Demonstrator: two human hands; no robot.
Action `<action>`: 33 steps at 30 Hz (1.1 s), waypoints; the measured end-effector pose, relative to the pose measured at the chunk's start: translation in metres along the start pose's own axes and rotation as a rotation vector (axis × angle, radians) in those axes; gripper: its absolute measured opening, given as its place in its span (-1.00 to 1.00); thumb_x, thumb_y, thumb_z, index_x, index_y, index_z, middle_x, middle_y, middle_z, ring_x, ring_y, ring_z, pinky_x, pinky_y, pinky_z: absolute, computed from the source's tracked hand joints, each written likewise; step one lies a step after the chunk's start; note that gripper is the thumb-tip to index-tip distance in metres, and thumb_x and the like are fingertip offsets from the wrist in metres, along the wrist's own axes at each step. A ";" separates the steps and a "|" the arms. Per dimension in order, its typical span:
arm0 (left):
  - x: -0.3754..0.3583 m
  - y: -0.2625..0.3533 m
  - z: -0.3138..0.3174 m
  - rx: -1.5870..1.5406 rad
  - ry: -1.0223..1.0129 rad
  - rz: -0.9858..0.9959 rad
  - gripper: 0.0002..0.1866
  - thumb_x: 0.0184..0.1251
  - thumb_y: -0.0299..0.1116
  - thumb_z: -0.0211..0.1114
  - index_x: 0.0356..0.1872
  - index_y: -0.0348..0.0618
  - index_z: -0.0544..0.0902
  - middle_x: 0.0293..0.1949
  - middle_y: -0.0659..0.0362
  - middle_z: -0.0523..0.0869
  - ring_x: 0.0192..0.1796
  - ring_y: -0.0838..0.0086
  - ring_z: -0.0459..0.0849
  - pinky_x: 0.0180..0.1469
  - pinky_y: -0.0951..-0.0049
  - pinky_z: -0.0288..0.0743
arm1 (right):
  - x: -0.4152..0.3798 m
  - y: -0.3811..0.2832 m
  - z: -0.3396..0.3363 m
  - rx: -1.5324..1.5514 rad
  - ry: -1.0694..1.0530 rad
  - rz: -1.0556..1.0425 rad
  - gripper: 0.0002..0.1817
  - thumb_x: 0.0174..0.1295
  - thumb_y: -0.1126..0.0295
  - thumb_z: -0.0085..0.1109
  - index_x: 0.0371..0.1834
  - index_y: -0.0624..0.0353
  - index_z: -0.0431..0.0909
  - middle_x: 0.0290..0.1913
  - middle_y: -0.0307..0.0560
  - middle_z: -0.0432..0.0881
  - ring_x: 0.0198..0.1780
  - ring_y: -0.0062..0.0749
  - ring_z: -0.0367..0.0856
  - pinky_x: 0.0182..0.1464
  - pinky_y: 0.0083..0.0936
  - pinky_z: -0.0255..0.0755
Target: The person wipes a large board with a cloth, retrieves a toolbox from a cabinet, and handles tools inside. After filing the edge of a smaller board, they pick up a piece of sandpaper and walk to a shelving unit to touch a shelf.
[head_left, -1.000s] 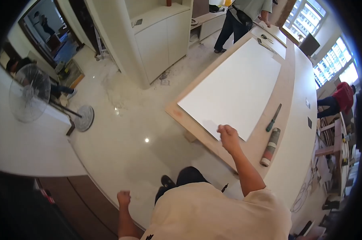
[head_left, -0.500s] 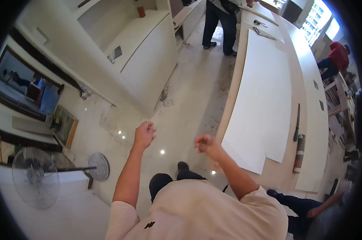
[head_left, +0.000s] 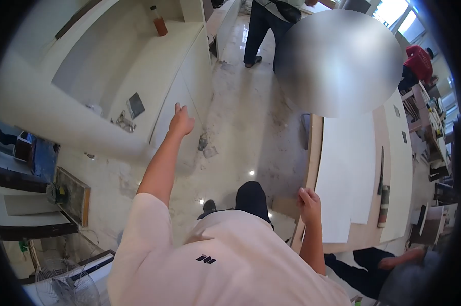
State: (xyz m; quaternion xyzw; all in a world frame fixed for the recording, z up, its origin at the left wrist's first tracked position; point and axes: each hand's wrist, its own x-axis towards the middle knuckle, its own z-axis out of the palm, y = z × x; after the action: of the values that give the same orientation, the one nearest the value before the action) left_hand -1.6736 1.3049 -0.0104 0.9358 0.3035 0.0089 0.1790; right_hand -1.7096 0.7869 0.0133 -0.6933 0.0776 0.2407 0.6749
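Observation:
My left hand [head_left: 181,121] reaches forward in front of the pale cabinet [head_left: 178,91], index finger stretched out and the other fingers curled, with nothing in it. Beyond it, on the cabinet's ledge, lie a dark square plate [head_left: 135,105] and a small metallic piece [head_left: 124,122]. My right hand [head_left: 309,203] is closed beside the left edge of the workbench [head_left: 312,153], fingers curled in and no object showing. Close by on the bench lies a large white sheet [head_left: 342,173] with a notched near end.
A long thin tool [head_left: 381,171] and a rolled tube [head_left: 383,206] lie right of the sheet. A bottle [head_left: 158,23] stands on the ledge. People are at the bench's far end, right front and far right. A fan [head_left: 67,285] stands lower left. A blurred disc covers the far bench.
I have moved forward, and the cabinet looks nearer. My left hand has gone up and forward with its index finger out; my right hand has moved right, to the bench edge.

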 end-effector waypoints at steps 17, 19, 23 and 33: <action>0.165 0.035 0.026 0.141 0.130 -0.456 -0.43 0.22 -0.26 0.23 0.22 -0.27 0.34 0.44 -0.17 0.05 0.07 0.05 0.57 0.06 0.09 0.49 | 0.413 -0.240 0.126 0.142 -0.437 0.000 -0.69 0.43 0.15 -0.01 -0.11 0.18 0.55 -0.24 -0.16 0.64 -0.31 -0.56 0.54 -0.24 -0.61 0.39; 0.169 0.037 0.029 0.079 0.171 -0.467 -0.45 0.18 -0.27 0.23 0.19 -0.28 0.38 0.42 -0.25 0.04 0.00 0.06 0.59 0.02 0.08 0.48 | 0.457 -0.275 0.182 0.079 -0.572 -0.052 -0.70 0.44 0.15 -0.03 -0.09 0.16 0.53 -0.22 -0.19 0.63 -0.29 -0.55 0.55 -0.24 -0.59 0.38; 0.195 0.042 0.051 0.012 0.299 -0.550 -0.48 0.14 -0.32 0.22 0.15 -0.31 0.44 0.39 -0.38 0.03 -0.11 0.08 0.63 -0.01 0.09 0.47 | 0.514 -0.306 0.296 -0.053 -0.839 -0.057 -0.69 0.42 0.15 0.00 -0.09 0.19 0.54 -0.23 -0.17 0.64 -0.30 -0.55 0.55 -0.23 -0.61 0.39; 0.203 0.091 0.065 -0.081 0.605 -0.789 -0.83 0.07 -0.42 0.17 -0.33 -0.28 0.60 0.34 -0.18 0.28 -0.43 0.17 0.62 -0.19 0.20 0.44 | 0.573 -0.327 0.453 -0.639 -1.443 0.130 -0.72 0.40 0.21 0.05 -0.14 0.22 0.56 -0.19 -0.13 0.64 -0.28 -0.55 0.55 -0.23 -0.60 0.39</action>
State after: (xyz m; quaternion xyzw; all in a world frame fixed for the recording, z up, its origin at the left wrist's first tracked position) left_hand -1.4485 1.3307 -0.0590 0.6974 0.6724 0.2231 0.1086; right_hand -1.1724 1.3769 0.0677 -0.5205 -0.4118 0.6801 0.3113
